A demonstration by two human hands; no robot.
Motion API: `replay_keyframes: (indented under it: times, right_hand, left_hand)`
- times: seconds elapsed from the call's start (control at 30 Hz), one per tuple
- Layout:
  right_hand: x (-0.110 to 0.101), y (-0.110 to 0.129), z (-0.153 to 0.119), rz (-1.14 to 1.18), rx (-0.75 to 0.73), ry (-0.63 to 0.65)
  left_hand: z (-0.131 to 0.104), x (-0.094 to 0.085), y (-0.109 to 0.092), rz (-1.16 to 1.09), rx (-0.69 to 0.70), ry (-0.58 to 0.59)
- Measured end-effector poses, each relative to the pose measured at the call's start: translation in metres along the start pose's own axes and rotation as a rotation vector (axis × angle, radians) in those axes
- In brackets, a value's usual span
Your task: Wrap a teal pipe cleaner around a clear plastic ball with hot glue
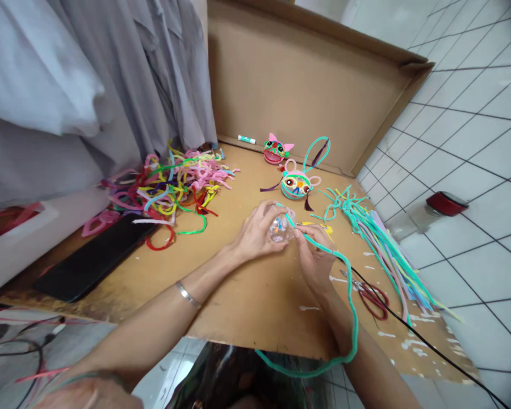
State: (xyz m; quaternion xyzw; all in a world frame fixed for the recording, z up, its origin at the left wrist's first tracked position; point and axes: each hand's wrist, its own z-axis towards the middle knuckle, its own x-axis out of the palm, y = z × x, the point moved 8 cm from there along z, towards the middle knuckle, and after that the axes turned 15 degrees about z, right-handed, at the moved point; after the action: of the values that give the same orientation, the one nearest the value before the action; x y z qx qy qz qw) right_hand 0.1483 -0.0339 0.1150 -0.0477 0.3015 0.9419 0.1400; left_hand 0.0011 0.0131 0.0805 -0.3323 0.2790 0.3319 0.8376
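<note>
My left hand (pixel 262 230) is closed around a small clear ball (pixel 280 230) with some colored bits showing in it. Across the ball's top right runs a turquoise pipe cleaner (pixel 350 295), pinched between the thumb and fingers of my right hand (pixel 315 250). Its long tail loops over my right forearm and down past the table's front edge. Just behind my right fingers lies a yellow tool (pixel 327 229), mostly hidden. Beyond my hands sit two finished animal-face ornaments, one with pink round ears (pixel 296 186) and one with pink pointed ears (pixel 275 150).
Red-handled scissors (pixel 373 299) and a bundle of pastel pipe cleaners (pixel 378 244) lie right, near a black cord (pixel 426 335). Left are a tangled pile of colored pipe cleaners (pixel 174 184) and a black phone-like slab (pixel 91 261). A cardboard wall (pixel 298 85) stands behind.
</note>
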Motion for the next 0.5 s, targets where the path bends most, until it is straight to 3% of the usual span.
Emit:
replay_keyframes:
  times: [0.17,0.5]
  right_hand:
    - [-0.0013,0.0072,-0.0019,0.021,-0.063,-0.027]
    - [0.0068,0.0107,-0.0023,0.073,-0.123,0.063]
  left_hand:
    - [-0.0012,0.0028,-0.0015,-0.003,0.024,0.009]
    - [0.0040,-0.0023,-0.0029,-0.231,-0.049,-0.039]
